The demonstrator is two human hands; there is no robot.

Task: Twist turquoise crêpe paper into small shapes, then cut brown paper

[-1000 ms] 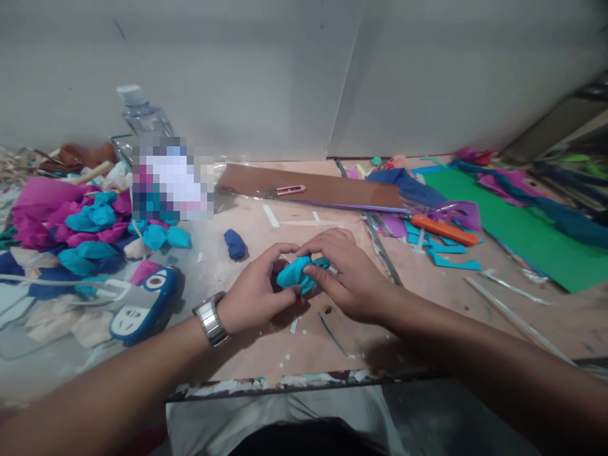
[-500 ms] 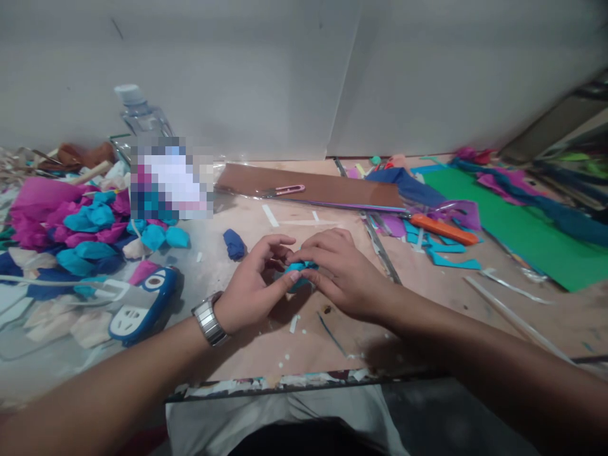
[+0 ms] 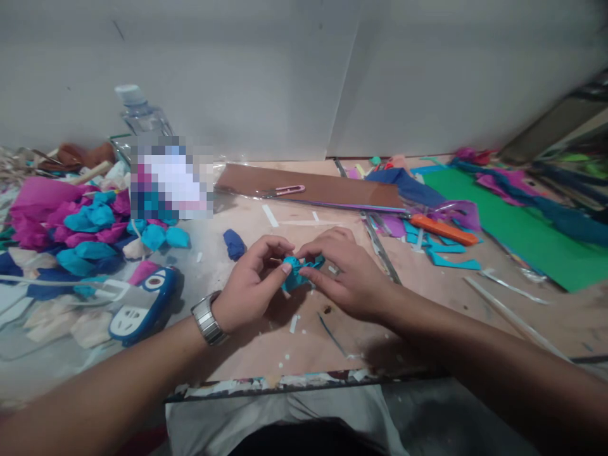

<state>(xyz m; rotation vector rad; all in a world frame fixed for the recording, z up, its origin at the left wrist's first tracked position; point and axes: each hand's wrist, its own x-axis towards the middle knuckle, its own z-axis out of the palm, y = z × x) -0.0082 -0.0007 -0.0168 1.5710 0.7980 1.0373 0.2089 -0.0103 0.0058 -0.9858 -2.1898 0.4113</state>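
A small piece of turquoise crepe paper (image 3: 293, 277) is pinched between both hands above the table. My left hand (image 3: 256, 278), with a metal watch (image 3: 209, 320) at its wrist, is closed on the paper's rounded, gathered end. The twisted end at the right sits between the thumb and fingers of my right hand (image 3: 346, 272), also closed. Part of the paper is hidden by the fingers. Just left of my left hand lies a crumpled dark blue paper piece (image 3: 234, 244).
Magenta and turquoise paper pieces (image 3: 92, 215) heap at the left beside a blue-and-white power strip (image 3: 142, 307). Behind my hands are a brown sheet (image 3: 323, 187) and small pink-handled snips (image 3: 289, 189). An orange utility knife (image 3: 444, 229) and green sheet (image 3: 513, 221) lie right.
The fingers have shifted slightly apart, so more of the turquoise paper shows. Its right end now looks twisted. The surrounding things have stayed put.
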